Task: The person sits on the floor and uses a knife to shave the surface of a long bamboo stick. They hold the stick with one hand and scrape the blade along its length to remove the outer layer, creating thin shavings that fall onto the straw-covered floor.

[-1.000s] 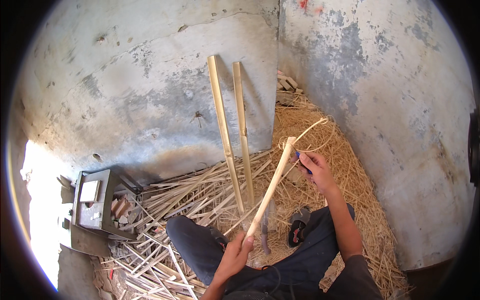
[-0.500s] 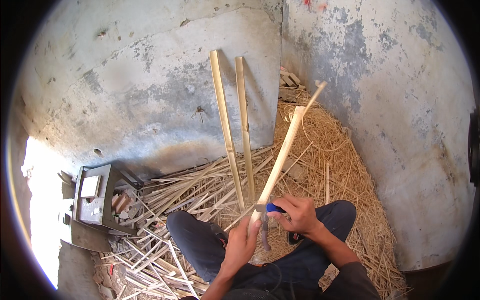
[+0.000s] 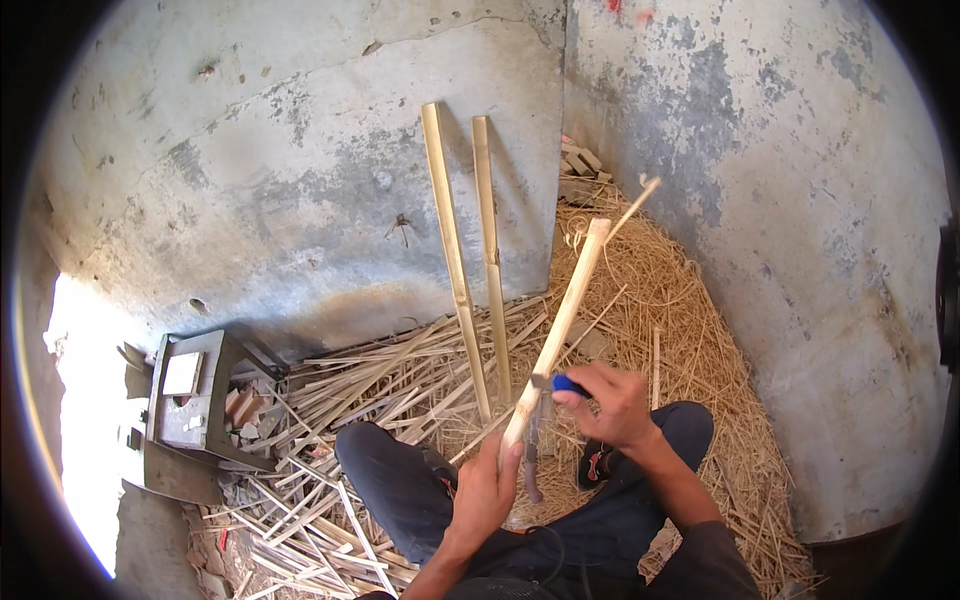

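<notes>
My left hand (image 3: 483,495) is closed round the lower end of a pale split-bamboo slat (image 3: 563,320), which slants up and to the right in front of me. In my right hand (image 3: 617,402) is a knife with a blue handle (image 3: 570,385). Its short blade lies against the slat, a little above my left hand. Thin curls and a longer shaving (image 3: 633,208) show near the slat's far end. A dark upright post (image 3: 533,465) stands just under the slat, between my legs.
Two bamboo slats (image 3: 447,220) lean on the peeling wall ahead. Loose strips (image 3: 370,385) cover the floor to the left, and a heap of fine shavings (image 3: 700,350) lies to the right. A wooden stool (image 3: 205,400) lies tipped at the left. Bricks (image 3: 578,160) sit in the corner.
My right hand and the knife have moved up along the slat, away from my left hand. The slat's far end has dipped slightly, and the shaving there has shifted.
</notes>
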A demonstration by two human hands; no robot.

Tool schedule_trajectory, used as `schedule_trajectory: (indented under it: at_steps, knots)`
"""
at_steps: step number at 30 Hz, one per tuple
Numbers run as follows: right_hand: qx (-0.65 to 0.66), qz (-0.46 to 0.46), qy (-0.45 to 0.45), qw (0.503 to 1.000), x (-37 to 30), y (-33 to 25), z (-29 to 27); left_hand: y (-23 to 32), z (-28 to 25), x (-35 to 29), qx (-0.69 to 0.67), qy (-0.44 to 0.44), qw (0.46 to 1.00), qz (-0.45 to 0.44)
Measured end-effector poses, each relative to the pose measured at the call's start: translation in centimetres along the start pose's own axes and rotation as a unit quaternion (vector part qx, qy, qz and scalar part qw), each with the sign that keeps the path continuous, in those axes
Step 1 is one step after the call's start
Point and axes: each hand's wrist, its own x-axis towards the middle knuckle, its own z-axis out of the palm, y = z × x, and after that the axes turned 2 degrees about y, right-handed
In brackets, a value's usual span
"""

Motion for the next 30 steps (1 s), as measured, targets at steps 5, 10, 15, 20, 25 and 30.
schedule_trajectory:
  at_steps: [5, 10, 15, 20, 25, 30]
  knots:
    - [0.001, 0.041, 0.009, 0.999, 1.5, 2.7, -0.5, -0.6, 0.2, -0.9, 0.008, 0.0, 1.0, -0.01]
    - [-0.049, 0.087, 0.077, 0.992, 4.1, 8.0, -1.3, -3.1, 0.4, -2.8, 0.03, -0.032, 0.999, -0.025]
    - [-0.057, 0.081, 0.046, 0.994, 4.0, 9.1, -0.5, -3.8, 0.3, -3.0, -0.021, -0.072, 0.994, -0.073]
    - [0.1, 0.205, 0.025, 0.973, 4.6, 8.7, -0.8, -5.0, -0.4, -2.8, -0.104, -0.148, 0.977, -0.114]
    - [0.16, 0.209, 0.088, 0.961, 6.4, 9.7, -3.0, -7.6, -2.6, -3.7, -0.135, -0.259, 0.946, -0.138]
    - [0.357, 0.301, 0.088, 0.88, 8.5, 11.0, -5.1, -12.4, -5.6, -6.4, -0.245, -0.399, 0.869, -0.161]
